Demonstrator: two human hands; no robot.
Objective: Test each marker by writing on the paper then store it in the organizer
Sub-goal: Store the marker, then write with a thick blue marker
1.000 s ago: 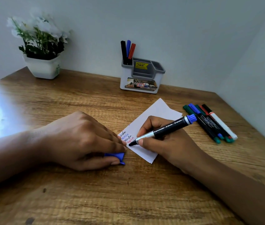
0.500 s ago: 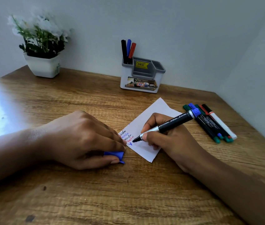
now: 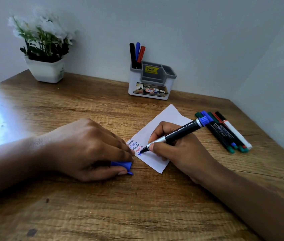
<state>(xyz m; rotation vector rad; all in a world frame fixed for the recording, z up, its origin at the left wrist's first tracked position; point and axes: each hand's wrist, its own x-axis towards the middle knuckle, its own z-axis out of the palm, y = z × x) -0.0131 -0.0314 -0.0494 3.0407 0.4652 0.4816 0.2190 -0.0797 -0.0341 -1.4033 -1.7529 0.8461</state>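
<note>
Head view: your right hand (image 3: 181,153) grips the marker (image 3: 177,134), left hand (image 3: 85,146) pinches its cap (image 3: 122,164); write lightly, pinning the paper (image 3: 167,119).

**Nine markers, one sheet, one organizer**

Two hands are in view, the left hand (image 3: 89,146) and the right hand (image 3: 177,150). The right grips one uncapped marker (image 3: 181,133), and the left holds one blue cap (image 3: 122,165).

Three standing markers (image 3: 137,53), one each of black, blue and red, share one organizer (image 3: 150,84), which has three compartments and two labels.

Five lying markers (image 3: 224,131), as far as their overlap allows a count, rest on the surface (image 3: 85,206): two green, one blue, one red, one white-barrelled.

One paper (image 3: 169,117) bears four written words and one blue stroke. There is one potted plant (image 3: 45,66).
</note>
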